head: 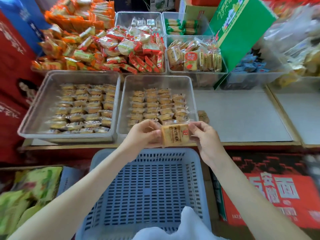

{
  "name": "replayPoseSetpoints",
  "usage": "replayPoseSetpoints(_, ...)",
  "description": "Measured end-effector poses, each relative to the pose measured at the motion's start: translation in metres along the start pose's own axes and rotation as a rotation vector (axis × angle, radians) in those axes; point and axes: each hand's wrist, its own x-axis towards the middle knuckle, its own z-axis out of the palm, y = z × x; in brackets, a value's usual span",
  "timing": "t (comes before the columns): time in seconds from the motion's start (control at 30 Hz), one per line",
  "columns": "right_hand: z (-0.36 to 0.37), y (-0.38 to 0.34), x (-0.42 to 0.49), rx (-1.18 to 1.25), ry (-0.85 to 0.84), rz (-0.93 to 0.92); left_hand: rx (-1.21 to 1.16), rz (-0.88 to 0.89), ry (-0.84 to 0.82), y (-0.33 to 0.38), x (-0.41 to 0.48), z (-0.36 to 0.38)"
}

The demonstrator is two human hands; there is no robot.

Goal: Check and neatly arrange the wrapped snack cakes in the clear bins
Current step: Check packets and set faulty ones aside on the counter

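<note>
1. Centrally, left hand (142, 134) and right hand (206, 138) each pinch one edge of a cake (174, 135), fingers curled; it hovers over the middle bin's (156, 76) near rim.
2. Probably light, soft, crushable; film looks slick; grip the wrapper's ends, not the middle.

tabletop (242, 115): left bin (43, 101) and right bin (155, 83) side by side, rows of snack cakes (83, 108) in each | right of the right bin: one loose cake (203, 116) on the tabletop | behind: rear bins (197, 77) with heaped snack packs (121, 47) | before the tabletop: basket (145, 187) | above the basket's far edge: held cake (174, 135) between left hand (142, 134) and right hand (206, 137)
</note>
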Motion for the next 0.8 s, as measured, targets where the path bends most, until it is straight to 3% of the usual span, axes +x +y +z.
replayPoseSetpoints(0.17,-0.009,0.002,-0.018,0.076,-0.069,-0.003,0.086,0.035,0.08,0.001,-0.023,0.009)
replayPoseSetpoints(0.33,-0.019,0.004,-0.02,-0.052,-0.015,-0.047,0.222,0.099,0.146,-0.001,-0.035,0.024)
replayPoseSetpoints(0.47,-0.024,-0.001,-0.025,-0.132,-0.008,-0.069,0.193,0.104,0.137,0.002,-0.04,0.032)
replayPoseSetpoints(0.7,-0.025,-0.007,-0.031,-0.261,0.034,-0.163,0.008,0.073,-0.082,0.017,-0.047,0.04)
replayPoseSetpoints(0.8,-0.024,-0.007,-0.035,-0.171,0.029,-0.165,0.14,0.084,-0.199,0.015,-0.052,0.042)
